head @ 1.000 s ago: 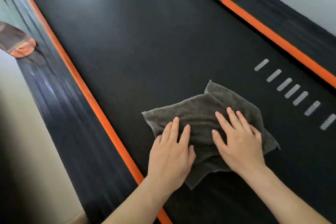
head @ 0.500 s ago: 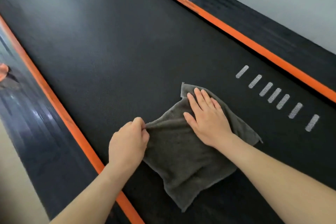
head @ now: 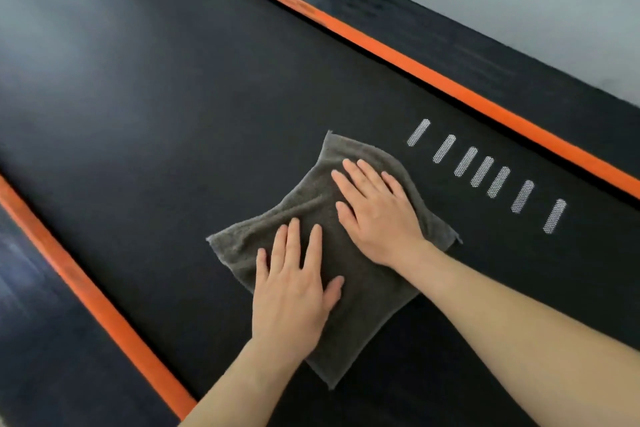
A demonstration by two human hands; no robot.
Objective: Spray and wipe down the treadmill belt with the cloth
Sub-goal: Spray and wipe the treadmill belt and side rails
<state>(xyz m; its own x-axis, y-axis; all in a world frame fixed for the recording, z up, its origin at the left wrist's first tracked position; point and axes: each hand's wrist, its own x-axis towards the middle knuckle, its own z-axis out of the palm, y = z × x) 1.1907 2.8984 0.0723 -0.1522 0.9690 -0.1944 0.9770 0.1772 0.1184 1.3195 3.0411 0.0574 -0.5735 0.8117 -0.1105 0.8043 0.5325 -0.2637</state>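
A: Item: cloth (head: 370, 308). Location?
B: On belt (head: 173, 114), just beside dashes (head: 481, 172). Change: left grip (head: 291, 291) dropped its corner pinch; now flat, fingers straight, beside right grip (head: 381, 215), likewise flat. Likely meaning: wiping resumes.

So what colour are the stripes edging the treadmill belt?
Orange stripes run along both sides of the black treadmill belt, clearest in the head view.

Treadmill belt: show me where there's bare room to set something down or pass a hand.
Widest bare patch: the treadmill belt beyond the cloth, between the left orange stripe and right orange stripe. A narrower strip lies between cloth and left stripe. Crowded: the cloth under the left hand and right hand, and the gap to the white dashes.
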